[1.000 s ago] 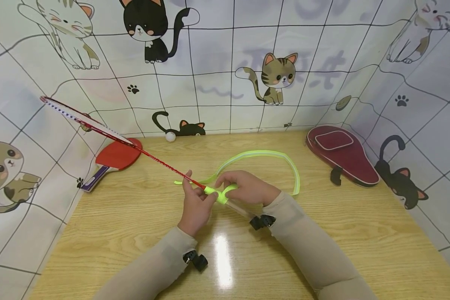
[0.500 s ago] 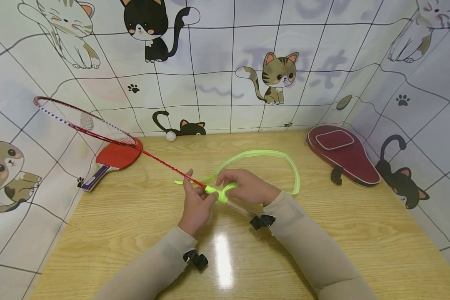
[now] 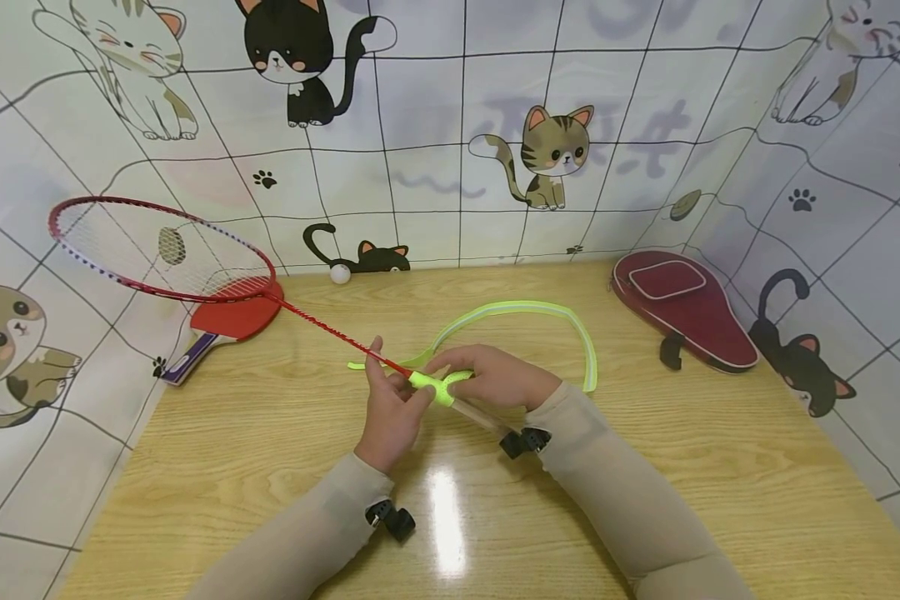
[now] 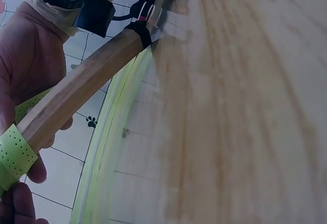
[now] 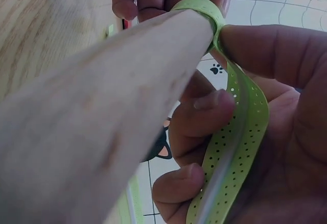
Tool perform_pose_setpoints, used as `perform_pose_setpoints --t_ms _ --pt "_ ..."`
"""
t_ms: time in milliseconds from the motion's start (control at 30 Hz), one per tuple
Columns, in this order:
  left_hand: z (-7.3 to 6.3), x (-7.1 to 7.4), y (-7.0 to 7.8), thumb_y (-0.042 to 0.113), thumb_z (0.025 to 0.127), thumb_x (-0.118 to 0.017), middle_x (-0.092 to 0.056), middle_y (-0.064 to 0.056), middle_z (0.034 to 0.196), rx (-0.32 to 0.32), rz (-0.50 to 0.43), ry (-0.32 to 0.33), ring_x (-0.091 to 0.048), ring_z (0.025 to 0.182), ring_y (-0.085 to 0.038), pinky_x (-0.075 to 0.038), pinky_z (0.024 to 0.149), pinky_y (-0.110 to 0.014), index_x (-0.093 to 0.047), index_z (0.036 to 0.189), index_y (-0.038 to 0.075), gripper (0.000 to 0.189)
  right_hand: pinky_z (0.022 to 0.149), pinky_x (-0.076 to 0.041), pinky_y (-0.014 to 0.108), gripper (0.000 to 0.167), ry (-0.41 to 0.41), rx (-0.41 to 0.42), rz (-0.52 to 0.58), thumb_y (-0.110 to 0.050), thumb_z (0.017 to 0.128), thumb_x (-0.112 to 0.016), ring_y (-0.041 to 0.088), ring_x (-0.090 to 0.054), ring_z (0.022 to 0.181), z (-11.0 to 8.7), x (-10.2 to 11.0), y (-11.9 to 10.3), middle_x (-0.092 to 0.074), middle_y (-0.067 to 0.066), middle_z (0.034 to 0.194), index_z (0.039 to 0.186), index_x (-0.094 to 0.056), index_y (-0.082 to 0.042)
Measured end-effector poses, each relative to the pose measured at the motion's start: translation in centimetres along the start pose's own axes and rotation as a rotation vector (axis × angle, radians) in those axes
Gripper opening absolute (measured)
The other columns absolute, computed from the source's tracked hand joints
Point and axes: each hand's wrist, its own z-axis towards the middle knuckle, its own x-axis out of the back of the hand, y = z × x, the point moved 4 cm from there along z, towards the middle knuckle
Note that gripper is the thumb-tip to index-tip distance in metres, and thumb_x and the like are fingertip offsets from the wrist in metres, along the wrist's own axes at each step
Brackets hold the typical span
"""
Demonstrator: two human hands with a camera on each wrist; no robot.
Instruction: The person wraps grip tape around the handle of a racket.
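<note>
A red badminton racket (image 3: 322, 327) slants across the head view, its strung head up at the left. My left hand (image 3: 392, 417) grips it at the top of the handle, where yellow-green perforated grip tape (image 3: 433, 388) is wound. Below the wound part, the handle (image 4: 82, 81) shows bare wood, with a black band near its butt. My right hand (image 3: 504, 377) pinches the tape close to the handle; in the right wrist view the strip (image 5: 242, 137) runs down past its curled fingers. The free length loops over the table behind the right hand.
A red table tennis bat (image 3: 228, 318) lies at the back left, partly behind the racket head. A white ball (image 3: 340, 274) sits by the back wall. At the back right rests a dark red bat case (image 3: 682, 308). Cat-patterned walls stand around the wooden table (image 3: 270, 467).
The racket has turned about its shaft, so its strung face shows wider now than the thin edge before. Both hands stay almost in place, and the tape loop has barely shifted.
</note>
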Motion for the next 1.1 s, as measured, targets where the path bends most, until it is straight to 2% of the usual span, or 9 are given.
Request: perform_pose_setpoints --t_ms 100,267,533,767,933,1100 --pt "-0.02 0.00 -0.03 -0.006 0.092 -0.063 -0.069 -0.031 0.124 0.002 -0.001 -0.002 -0.072 0.110 -0.031 -0.056 0.090 -0.030 0.002 0.164 0.031 0.103 0.110 -0.048 0.050 0.042 -0.011 -0.001 0.019 -0.002 0.099 -0.063 0.032 -0.059 0.135 0.01 -0.07 0.20 -0.065 0.006 0.144 0.139 -0.068 -0.016" --pt "0.00 0.05 -0.08 -0.006 0.093 -0.060 -0.071 -0.027 0.121 -0.009 0.002 -0.008 -0.071 0.111 -0.031 -0.055 0.093 -0.031 0.002 0.164 0.031 0.100 0.107 -0.051 0.049 0.044 -0.010 0.004 0.058 0.002 0.097 -0.064 0.028 -0.062 0.130 0.01 -0.13 0.22 -0.065 0.004 0.143 0.137 -0.069 -0.017" --pt "0.14 0.34 -0.09 0.000 0.103 -0.046 -0.069 -0.024 0.113 -0.046 0.080 0.000 -0.067 0.104 -0.023 -0.049 0.098 -0.031 0.001 0.166 0.025 0.082 0.103 -0.052 0.044 0.043 -0.003 -0.021 0.066 0.001 0.096 -0.065 0.022 -0.064 0.123 0.16 -0.13 0.44 -0.068 0.001 0.136 0.134 -0.071 -0.019" --pt "0.21 0.41 0.03 -0.001 0.104 -0.051 -0.073 -0.024 0.113 -0.046 0.087 0.017 -0.068 0.100 -0.021 -0.050 0.092 -0.030 -0.014 0.161 0.019 0.071 0.094 -0.053 0.041 0.041 -0.001 -0.022 0.046 -0.001 0.097 -0.067 0.019 -0.065 0.106 0.21 -0.05 0.38 -0.072 0.007 0.124 0.134 -0.070 -0.018" --pt "0.03 0.40 0.44 -0.002 0.103 -0.054 -0.073 -0.026 0.116 -0.030 0.077 0.046 -0.070 0.095 -0.020 -0.052 0.090 -0.030 -0.023 0.152 0.014 0.060 0.097 -0.053 0.041 0.042 -0.010 -0.017 0.068 0.002 0.096 -0.065 0.019 -0.067 0.111 0.20 -0.11 0.29 -0.071 0.010 0.127 0.135 -0.069 -0.015" --pt "0.04 0.49 0.56 -0.001 0.103 -0.056 -0.074 -0.026 0.116 -0.020 0.091 0.069 -0.072 0.092 -0.018 -0.052 0.090 -0.029 -0.023 0.146 0.013 0.056 0.097 -0.053 0.040 0.042 -0.006 -0.017 0.061 0.002 0.096 -0.065 0.021 -0.066 0.113 0.21 -0.12 0.24 -0.071 0.009 0.129 0.135 -0.069 -0.015"
